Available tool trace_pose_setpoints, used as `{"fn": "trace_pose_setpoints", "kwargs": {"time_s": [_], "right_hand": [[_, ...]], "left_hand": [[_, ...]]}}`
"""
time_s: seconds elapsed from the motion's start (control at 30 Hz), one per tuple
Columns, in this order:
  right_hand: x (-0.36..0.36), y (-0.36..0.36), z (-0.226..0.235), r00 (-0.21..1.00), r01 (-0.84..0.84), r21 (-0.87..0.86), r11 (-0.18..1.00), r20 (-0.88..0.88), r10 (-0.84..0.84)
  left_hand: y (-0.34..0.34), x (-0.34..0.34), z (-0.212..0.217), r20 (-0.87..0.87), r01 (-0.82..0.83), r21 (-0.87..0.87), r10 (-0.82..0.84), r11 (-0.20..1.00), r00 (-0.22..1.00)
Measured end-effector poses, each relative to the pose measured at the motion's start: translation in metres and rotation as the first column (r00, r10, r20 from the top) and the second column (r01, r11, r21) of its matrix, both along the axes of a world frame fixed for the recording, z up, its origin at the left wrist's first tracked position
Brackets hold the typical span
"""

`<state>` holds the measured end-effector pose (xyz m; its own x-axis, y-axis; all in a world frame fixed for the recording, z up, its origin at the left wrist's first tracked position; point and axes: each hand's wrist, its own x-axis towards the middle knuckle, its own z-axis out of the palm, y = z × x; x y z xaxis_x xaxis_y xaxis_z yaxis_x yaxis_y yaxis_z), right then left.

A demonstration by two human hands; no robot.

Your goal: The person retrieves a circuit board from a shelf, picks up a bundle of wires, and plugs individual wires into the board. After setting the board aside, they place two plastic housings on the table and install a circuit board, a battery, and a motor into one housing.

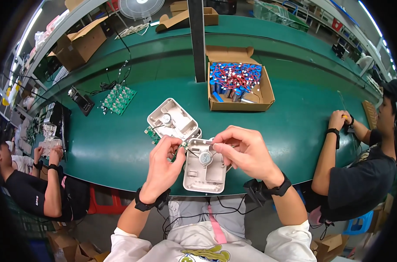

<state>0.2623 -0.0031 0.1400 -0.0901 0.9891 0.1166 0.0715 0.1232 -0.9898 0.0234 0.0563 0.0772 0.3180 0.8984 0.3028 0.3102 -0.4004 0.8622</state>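
Near the table's front edge lies an open white plastic housing with a round metal speaker-like part and thin wires inside. My left hand is at its upper left corner, fingers closed on a small green circuit board. Over the upper right corner, my right hand is pinched; what lies between its fingertips is too small to make out, though a thin wire runs close by. Just beyond sits a second open white housing with a similar round part, and another green board hangs at its left side.
Beyond my right hand stands an open cardboard box of blue cylindrical batteries with red leads. Farther left lie a panel of green boards and a black handheld device. A metal post rises behind. Co-workers sit at both sides.
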Motion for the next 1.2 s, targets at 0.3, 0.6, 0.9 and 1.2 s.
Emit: {"fn": "trace_pose_setpoints", "kwargs": {"time_s": [0.3,0.6,0.9,1.2], "right_hand": [[0.007,0.003,-0.006,0.97,0.117,-0.061,0.991,-0.209,-0.127],[0.004,0.005,-0.017,0.955,0.247,-0.102,0.964,-0.144,-0.26],[-0.024,0.01,-0.033,0.707,0.288,0.447,0.847,0.497,-0.503],[-0.024,0.009,-0.037,0.706,0.297,0.353,0.887,0.544,-0.453]], "left_hand": [[0.017,0.032,0.021,-0.158,0.142,0.239,-0.106,0.961,0.982],[0.033,0.042,0.02,-0.176,0.274,0.137,-0.249,0.952,0.952],[0.03,0.032,0.014,-0.008,0.275,-0.058,-0.276,0.96,0.961],[0.026,0.033,0.007,-0.072,0.255,0.205,-0.245,0.945,0.967]]}}
